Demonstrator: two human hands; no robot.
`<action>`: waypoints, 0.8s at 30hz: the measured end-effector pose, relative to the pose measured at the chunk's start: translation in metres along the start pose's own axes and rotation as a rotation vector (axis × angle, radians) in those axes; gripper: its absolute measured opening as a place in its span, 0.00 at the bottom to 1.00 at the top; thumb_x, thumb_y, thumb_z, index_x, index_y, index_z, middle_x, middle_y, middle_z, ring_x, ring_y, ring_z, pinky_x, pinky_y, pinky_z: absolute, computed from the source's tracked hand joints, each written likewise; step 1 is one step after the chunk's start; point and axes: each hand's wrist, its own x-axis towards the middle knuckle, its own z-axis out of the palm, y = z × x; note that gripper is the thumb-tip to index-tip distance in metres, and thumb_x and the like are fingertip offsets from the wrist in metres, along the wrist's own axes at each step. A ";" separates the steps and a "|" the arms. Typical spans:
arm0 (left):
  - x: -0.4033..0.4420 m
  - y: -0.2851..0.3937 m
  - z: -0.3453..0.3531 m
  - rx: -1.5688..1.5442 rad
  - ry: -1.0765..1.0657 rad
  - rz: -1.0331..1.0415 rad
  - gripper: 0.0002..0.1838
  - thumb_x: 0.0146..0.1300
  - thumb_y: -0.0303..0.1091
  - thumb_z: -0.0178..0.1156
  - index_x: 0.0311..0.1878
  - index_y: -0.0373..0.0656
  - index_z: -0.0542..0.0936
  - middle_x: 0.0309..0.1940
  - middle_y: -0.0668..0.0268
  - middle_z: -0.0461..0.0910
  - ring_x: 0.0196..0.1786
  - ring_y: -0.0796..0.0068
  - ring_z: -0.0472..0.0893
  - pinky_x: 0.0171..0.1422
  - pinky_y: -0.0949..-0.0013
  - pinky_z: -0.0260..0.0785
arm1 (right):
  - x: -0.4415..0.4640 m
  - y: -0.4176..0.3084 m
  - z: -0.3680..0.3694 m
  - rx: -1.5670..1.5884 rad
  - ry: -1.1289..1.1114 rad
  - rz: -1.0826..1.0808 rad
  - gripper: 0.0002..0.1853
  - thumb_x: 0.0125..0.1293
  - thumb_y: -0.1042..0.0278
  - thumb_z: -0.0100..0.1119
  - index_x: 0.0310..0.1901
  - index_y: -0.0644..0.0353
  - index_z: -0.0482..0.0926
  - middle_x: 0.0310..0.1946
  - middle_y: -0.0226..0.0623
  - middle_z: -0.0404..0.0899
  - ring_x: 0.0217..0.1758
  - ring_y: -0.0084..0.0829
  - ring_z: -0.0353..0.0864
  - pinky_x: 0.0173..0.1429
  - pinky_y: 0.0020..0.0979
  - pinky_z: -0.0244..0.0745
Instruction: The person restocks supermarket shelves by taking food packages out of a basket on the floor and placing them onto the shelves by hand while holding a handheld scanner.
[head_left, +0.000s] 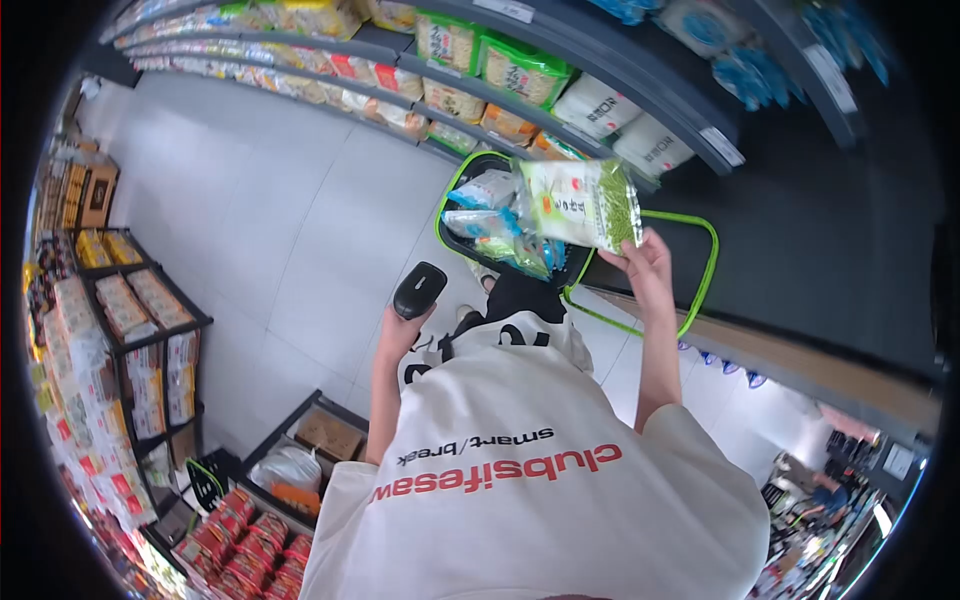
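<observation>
Right hand: fingers pinch the green-and-white packet by one corner, above basket — likely keeping its face unobscured. Left hand: fingers wrapped round black handheld device (scanner, probably).

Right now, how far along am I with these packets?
Partway, it seems. Several bags already lie in the basket. Your right hand holds a green-and-white packet; your left hand, a black handheld device. Left: setting that packet down, at least; whether more follow, I can't tell.

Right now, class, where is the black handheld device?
In the head view, the black device is in the left hand, held above the pale floor, to the left of the basket.
</observation>
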 end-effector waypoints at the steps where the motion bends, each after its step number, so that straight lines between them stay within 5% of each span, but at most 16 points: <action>1: -0.006 0.002 -0.003 -0.007 -0.015 -0.026 0.13 0.57 0.35 0.71 0.40 0.37 0.82 0.28 0.69 0.82 0.32 0.82 0.78 0.39 0.70 0.72 | -0.015 -0.021 0.011 -0.104 -0.025 -0.103 0.06 0.67 0.84 0.54 0.33 0.63 0.72 0.55 0.44 0.80 0.57 0.36 0.82 0.61 0.43 0.81; 4: -0.029 0.013 -0.017 -0.155 -0.112 0.110 0.12 0.57 0.34 0.72 0.39 0.38 0.81 0.25 0.71 0.80 0.28 0.84 0.76 0.34 0.73 0.70 | -0.075 -0.103 0.100 -0.900 0.025 -0.664 0.12 0.58 0.89 0.58 0.25 0.67 0.66 0.57 0.46 0.80 0.60 0.44 0.81 0.59 0.40 0.81; 8: -0.098 0.098 -0.054 -0.148 -0.235 0.175 0.14 0.53 0.29 0.73 0.42 0.38 0.80 0.28 0.70 0.82 0.30 0.83 0.79 0.35 0.72 0.72 | -0.113 -0.125 0.121 -1.218 -0.068 -1.097 0.14 0.44 0.91 0.62 0.23 0.71 0.64 0.54 0.50 0.81 0.62 0.53 0.78 0.59 0.41 0.81; 11: -0.131 0.121 -0.064 -0.160 -0.252 0.403 0.17 0.50 0.25 0.74 0.43 0.37 0.81 0.29 0.70 0.83 0.32 0.85 0.79 0.36 0.74 0.72 | -0.122 -0.132 0.117 -1.198 -0.093 -1.238 0.14 0.45 0.92 0.62 0.23 0.71 0.64 0.51 0.51 0.82 0.58 0.54 0.81 0.56 0.40 0.83; 13: -0.141 0.131 -0.061 -0.184 -0.244 0.601 0.18 0.49 0.25 0.75 0.44 0.37 0.81 0.29 0.70 0.83 0.31 0.85 0.79 0.35 0.75 0.72 | -0.127 -0.131 0.119 -1.153 -0.144 -1.237 0.12 0.46 0.92 0.60 0.24 0.71 0.66 0.48 0.51 0.83 0.54 0.51 0.84 0.52 0.38 0.85; 20: -0.131 0.113 -0.016 -0.213 -0.267 0.340 0.13 0.57 0.28 0.72 0.44 0.37 0.81 0.25 0.73 0.81 0.26 0.86 0.76 0.29 0.76 0.70 | -0.126 -0.076 0.098 -1.036 -0.274 -0.994 0.07 0.54 0.90 0.59 0.26 0.71 0.72 0.46 0.43 0.83 0.47 0.43 0.87 0.44 0.35 0.86; 24: -0.129 0.119 0.006 -0.098 -0.349 0.254 0.12 0.58 0.30 0.72 0.43 0.39 0.82 0.23 0.73 0.80 0.25 0.87 0.76 0.28 0.76 0.69 | -0.114 -0.060 0.077 -0.866 -0.152 -0.896 0.06 0.56 0.91 0.58 0.30 0.69 0.74 0.48 0.47 0.83 0.53 0.43 0.85 0.51 0.34 0.83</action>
